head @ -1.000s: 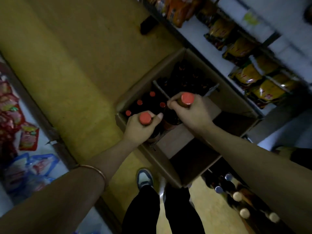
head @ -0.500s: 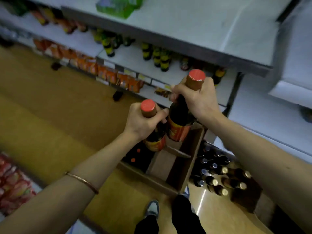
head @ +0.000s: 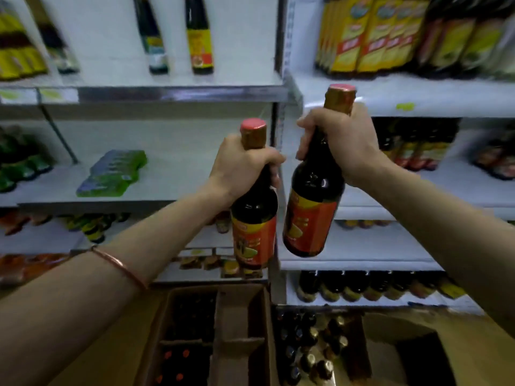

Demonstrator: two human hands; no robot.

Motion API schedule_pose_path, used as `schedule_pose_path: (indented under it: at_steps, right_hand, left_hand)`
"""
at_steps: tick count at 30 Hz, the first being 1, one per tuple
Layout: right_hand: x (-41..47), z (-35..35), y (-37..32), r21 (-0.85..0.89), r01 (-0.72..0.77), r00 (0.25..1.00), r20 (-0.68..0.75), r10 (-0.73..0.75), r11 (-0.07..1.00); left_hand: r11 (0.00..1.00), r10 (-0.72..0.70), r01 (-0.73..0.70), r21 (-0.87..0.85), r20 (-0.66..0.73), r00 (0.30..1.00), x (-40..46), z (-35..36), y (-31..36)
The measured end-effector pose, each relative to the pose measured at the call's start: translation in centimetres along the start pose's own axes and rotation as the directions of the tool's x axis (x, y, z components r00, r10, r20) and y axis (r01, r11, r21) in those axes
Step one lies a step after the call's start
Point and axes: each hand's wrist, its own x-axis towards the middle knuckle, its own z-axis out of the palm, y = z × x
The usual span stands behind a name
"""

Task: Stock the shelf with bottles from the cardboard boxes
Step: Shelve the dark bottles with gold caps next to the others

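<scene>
My left hand (head: 239,165) grips the neck of a dark bottle (head: 254,218) with a red cap and an orange-red label. My right hand (head: 342,143) holds a second bottle of the same kind (head: 313,207) by its neck, a little higher and to the right. Both bottles hang upright in the air in front of the white shelving (head: 178,174). Below them on the floor stands the open cardboard box (head: 239,324), with red-capped bottles (head: 175,355) still in its left compartments.
Shelves hold dark sauce bottles (head: 362,285), yellow-labelled bottles (head: 376,34) at the upper right and a green pack (head: 114,174) on the middle left shelf. More bottles (head: 309,346) stand on the floor right of the box. A steel upright (head: 278,129) divides the shelf bays.
Both hands lifted the two bottles out of the box and raised them to shelf height. My view swung up from the floor to the shelves.
</scene>
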Motion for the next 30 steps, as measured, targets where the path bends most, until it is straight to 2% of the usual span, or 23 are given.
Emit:
schedule_pose_path:
  at_steps: [6,10,15,22,26,30]
  right_hand:
    - [-1.9,-9.9,-6.3,-0.067,0.029,0.981,-0.188,-0.041,0.997]
    - [-3.4,-17.6,-9.8,-0.040,0.010,0.945,-0.325,-0.023,0.999]
    - [-6.4,-28.7,-13.1,-0.090,-0.020,0.886,-0.463,-0.024,0.996]
    - [-9.6,-43.6,-15.7,-0.185,-0.057,0.824,-0.564,-0.058,0.981]
    - [-11.0,-50.8,-16.3,-0.204,-0.050,0.809,-0.582,-0.080,0.978]
    - [-12.1,-57.0,-16.1,-0.218,-0.053,0.784,-0.613,-0.094,0.975]
  left_hand:
    - [0.993,0.075,-0.052,-0.104,0.232,0.970,2.5,9.6,6.5]
    - [0.990,0.086,-0.045,-0.130,0.326,0.942,3.5,17.2,10.2]
    - [0.986,0.127,-0.064,-0.154,0.451,0.884,4.1,28.4,14.0]
    - [0.970,0.178,-0.066,-0.232,0.507,0.843,4.8,44.1,17.9]
    - [0.973,0.128,-0.012,-0.232,0.493,0.860,4.5,52.4,18.3]
    - [0.982,0.104,0.000,-0.189,0.540,0.835,4.8,59.5,18.5]
